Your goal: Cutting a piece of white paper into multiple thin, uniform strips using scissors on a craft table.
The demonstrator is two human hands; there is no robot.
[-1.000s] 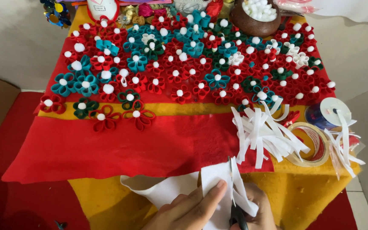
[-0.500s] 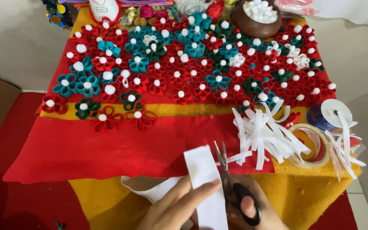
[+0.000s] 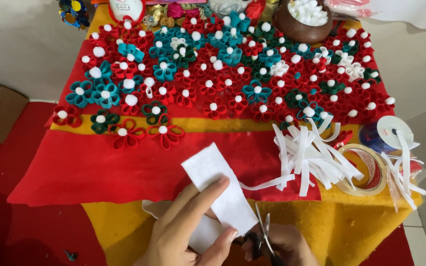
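White felt piece (image 3: 218,189), red cloth (image 3: 99,167), red and teal flowers (image 3: 213,74).

Low table (image 3: 361,231) draped in yellow felt, with a red felt sheet (image 3: 99,167) laid over most of it. On the red sheet: rows of red, teal and green felt flowers (image 3: 213,74), and a pile of white strips (image 3: 311,157). Tape roll (image 3: 368,170) on the yellow edge; brown bowl (image 3: 299,24) at the far end.
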